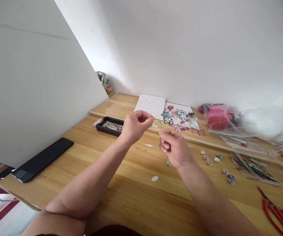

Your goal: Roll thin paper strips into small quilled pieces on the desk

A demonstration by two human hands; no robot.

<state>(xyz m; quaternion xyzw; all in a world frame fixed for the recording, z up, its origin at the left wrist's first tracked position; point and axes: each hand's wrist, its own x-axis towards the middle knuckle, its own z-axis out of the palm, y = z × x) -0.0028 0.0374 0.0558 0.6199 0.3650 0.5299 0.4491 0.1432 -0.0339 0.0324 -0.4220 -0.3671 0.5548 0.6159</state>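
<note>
no txt, nums, brands or signs legible in pic, afaict.

A craft workspace: bead tray (108,131) left of the left hand (137,126), bobbins (206,158) and red-handled scissors (272,204) right of the right hand (175,147).

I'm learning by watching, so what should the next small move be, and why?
I would probably draw the right hand gently down, with the left hand held steady. The left pinches a thin green piece, and the right's closed pinch sits just below it. What the right holds is too fine to make out, but a light pull should take up any slack.
</note>
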